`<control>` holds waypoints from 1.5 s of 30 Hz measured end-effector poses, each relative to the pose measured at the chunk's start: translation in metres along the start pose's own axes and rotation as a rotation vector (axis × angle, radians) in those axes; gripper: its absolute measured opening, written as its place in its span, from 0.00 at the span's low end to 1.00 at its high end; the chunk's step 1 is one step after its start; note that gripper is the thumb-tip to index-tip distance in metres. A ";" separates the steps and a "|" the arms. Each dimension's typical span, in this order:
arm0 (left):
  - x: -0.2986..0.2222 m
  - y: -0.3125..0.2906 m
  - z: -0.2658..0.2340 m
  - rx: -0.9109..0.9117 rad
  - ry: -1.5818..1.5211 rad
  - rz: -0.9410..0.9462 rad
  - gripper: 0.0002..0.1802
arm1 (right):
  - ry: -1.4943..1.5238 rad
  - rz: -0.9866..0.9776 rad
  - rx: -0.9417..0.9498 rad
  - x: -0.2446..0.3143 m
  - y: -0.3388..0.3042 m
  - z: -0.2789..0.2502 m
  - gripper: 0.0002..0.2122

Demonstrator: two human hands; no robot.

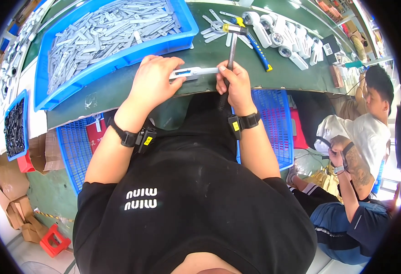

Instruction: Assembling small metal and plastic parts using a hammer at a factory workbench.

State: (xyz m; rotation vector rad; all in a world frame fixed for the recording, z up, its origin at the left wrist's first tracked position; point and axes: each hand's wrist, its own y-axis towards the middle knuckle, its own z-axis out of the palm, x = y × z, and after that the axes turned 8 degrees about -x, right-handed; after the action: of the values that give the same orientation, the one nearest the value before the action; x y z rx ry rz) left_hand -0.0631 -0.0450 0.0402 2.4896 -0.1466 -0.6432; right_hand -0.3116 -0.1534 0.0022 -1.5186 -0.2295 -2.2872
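Observation:
Over the near edge of the green table, my left hand is closed on one end of a slim pale grey plastic handle piece, which has a slot with blue showing in it. My right hand pinches the other end between thumb and finger. It also grips a small mallet, whose metal shaft points away from me and whose head has a yellow face. Behind the mallet lies a second hammer with a blue and yellow handle. Loose grey strips are spread on the table beside it.
A large blue tray heaped with grey strips takes up the table's left. White assembled parts with round ends lie at the right. Blue baskets stand below the table edge. Two other people sit at my right.

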 end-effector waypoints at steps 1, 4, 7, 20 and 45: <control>0.000 -0.001 -0.001 -0.006 0.002 -0.005 0.19 | -0.061 0.004 -0.019 0.001 0.000 0.002 0.05; -0.001 -0.005 -0.007 -0.017 0.062 -0.022 0.21 | -0.165 0.030 -0.053 0.009 -0.004 0.013 0.05; -0.001 -0.010 -0.009 -0.056 0.056 -0.025 0.25 | -0.252 0.046 -0.085 0.017 -0.006 0.036 0.06; 0.018 -0.020 -0.002 -0.095 -0.118 -0.058 0.14 | -0.589 0.129 -0.072 0.019 0.002 0.066 0.07; 0.003 -0.031 0.019 -0.227 0.089 0.213 0.10 | -0.963 -0.230 0.008 0.001 0.006 0.051 0.11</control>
State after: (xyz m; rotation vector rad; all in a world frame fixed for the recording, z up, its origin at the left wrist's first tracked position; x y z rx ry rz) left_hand -0.0710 -0.0289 0.0084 2.2411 -0.2840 -0.4338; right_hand -0.2664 -0.1415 0.0232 -2.5765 -0.6833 -1.4921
